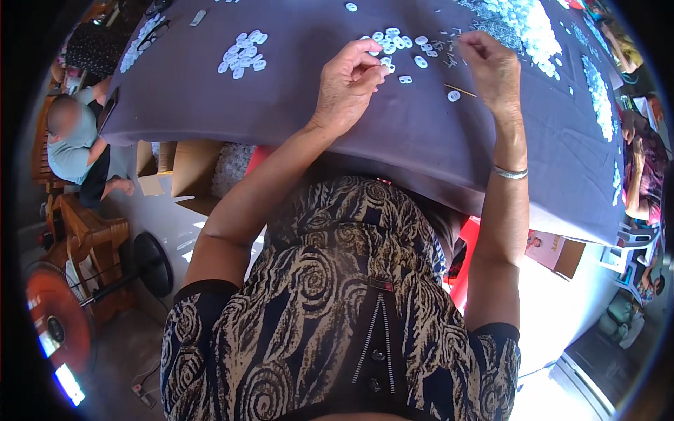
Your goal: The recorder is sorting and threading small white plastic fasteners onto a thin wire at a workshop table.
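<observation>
White oval piece (453, 96) lay on grey-purple tablecloth (407, 133) beside thin tan stick (460, 90) slanting down rightward, second oval piece (405, 80) lay crosswise, left hand (349, 84) curled near clustered ovals (394, 42), hold unclear, right hand (493, 74), well apart, pinched near metal pins (451, 59), contents hidden.

To my near left, an orange floor fan (74, 312); beyond it, a seated person (70, 154) and an open cardboard box (195, 168). To my right, a second box (570, 259) and a pale chair (618, 257).
</observation>
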Available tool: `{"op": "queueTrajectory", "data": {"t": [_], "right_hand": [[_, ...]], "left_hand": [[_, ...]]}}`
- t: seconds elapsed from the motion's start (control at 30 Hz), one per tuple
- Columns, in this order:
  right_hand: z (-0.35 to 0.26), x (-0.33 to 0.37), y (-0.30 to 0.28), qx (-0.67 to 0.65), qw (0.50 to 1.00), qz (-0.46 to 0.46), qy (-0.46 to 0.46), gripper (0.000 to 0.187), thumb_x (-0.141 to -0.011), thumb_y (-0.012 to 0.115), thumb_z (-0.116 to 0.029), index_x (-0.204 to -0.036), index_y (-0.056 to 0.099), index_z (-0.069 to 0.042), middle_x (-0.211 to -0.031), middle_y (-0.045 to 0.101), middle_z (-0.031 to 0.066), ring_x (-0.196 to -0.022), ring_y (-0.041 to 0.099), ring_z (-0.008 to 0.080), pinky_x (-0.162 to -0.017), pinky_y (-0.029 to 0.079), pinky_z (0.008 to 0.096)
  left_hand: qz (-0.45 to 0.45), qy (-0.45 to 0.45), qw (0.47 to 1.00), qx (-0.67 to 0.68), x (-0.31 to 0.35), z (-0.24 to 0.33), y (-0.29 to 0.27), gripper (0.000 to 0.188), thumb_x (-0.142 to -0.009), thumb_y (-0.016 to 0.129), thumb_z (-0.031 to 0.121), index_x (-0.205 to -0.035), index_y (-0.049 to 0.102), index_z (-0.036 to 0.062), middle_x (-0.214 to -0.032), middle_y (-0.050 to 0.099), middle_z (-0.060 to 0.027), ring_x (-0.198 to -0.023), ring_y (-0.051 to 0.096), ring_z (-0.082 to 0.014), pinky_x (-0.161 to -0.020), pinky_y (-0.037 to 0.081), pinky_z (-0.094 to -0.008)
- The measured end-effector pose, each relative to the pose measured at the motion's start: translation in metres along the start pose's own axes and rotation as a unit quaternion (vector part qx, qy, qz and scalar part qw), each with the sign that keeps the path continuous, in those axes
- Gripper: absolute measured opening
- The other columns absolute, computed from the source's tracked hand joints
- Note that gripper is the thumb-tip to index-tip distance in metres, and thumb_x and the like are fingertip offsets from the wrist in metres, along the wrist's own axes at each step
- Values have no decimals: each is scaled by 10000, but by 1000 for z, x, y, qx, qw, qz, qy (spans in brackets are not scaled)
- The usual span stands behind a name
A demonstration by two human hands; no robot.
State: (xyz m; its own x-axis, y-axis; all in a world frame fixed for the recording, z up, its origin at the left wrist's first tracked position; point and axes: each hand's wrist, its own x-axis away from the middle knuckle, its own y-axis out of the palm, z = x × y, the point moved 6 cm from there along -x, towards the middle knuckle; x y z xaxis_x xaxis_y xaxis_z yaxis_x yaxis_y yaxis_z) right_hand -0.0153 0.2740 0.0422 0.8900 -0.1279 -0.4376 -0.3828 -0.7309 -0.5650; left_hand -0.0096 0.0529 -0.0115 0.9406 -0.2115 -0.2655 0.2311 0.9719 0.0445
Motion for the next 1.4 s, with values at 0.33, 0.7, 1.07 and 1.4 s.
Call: {"op": "queueTrajectory", "data": {"t": [0.33, 0.7, 1.07, 1.4], "right_hand": [[58, -3, -22, 48, 997, -17, 56, 173, -822, 648, -160, -950, 672, -46, -775, 656, 29, -715, 589, 93, -687, 477, 242], [54, -1, -8, 54, 996, -41, 50, 161, -825, 644, -172, -938, 675, -62, -760, 657, 29, -696, 592, 96, -668, 478, 247], [38, 0, -2, 7, 998, -45, 36, 131, -829, 637, -121, -931, 669, -44, -740, 632, -2, -689, 557, 62, -654, 457, 224], [48, -1, -5, 109, 993, -30, 32, 136, -831, 627, -130, -936, 661, -49, -758, 662, 30, -702, 610, 92, -671, 475, 249]], "left_hand": [[-1, 5, 1000, -8, 0, -2, 0, 307, -829, 636, 12, -1119, 543, 47, -841, 612, -34, -722, 575, -77, -598, 481, -217], [0, 2, 1000, -6, 0, -2, 0, 307, -833, 622, 2, -1125, 539, 46, -836, 607, -31, -723, 568, -73, -607, 478, -218], [4, -6, 1000, -4, 2, 0, 0, 290, -836, 621, 8, -1114, 542, 40, -826, 611, -26, -720, 563, -72, -618, 471, -218], [7, 13, 1000, 8, 1, 1, 2, 265, -825, 635, 13, -1076, 549, 22, -761, 586, -21, -632, 501, -44, -561, 437, -196]]}}
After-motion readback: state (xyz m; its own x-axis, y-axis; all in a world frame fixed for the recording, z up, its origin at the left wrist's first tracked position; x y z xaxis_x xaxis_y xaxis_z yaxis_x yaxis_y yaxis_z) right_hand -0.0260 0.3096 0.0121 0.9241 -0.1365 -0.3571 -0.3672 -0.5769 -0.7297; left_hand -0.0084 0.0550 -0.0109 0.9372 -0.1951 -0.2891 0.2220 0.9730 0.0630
